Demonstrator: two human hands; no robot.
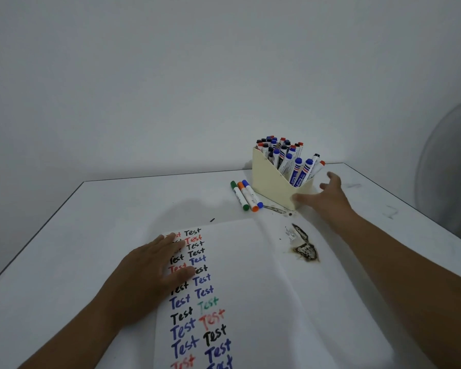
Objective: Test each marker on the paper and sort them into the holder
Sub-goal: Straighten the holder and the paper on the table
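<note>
A white paper (264, 283) lies on the table, with "Test" written down its left side in black, blue, red and green. My left hand (149, 272) rests flat on the paper's left edge, fingers straight. A cream holder (272, 182) stands at the back right, full of several markers with blue, black and red caps. My right hand (328, 195) is beside the holder's right front corner with fingers spread, holding nothing; the thumb is at or near the holder's corner. Three markers lie side by side left of the holder: green (239, 195), orange (247, 196) and blue (252, 193).
A dark brown stain (305, 249) marks the white table (117, 214) right of the paper, with smaller smears (277, 209) near the holder's base. The table ends at a wall behind and at a dark edge on the left. A grey rounded object (450, 169) is at the far right.
</note>
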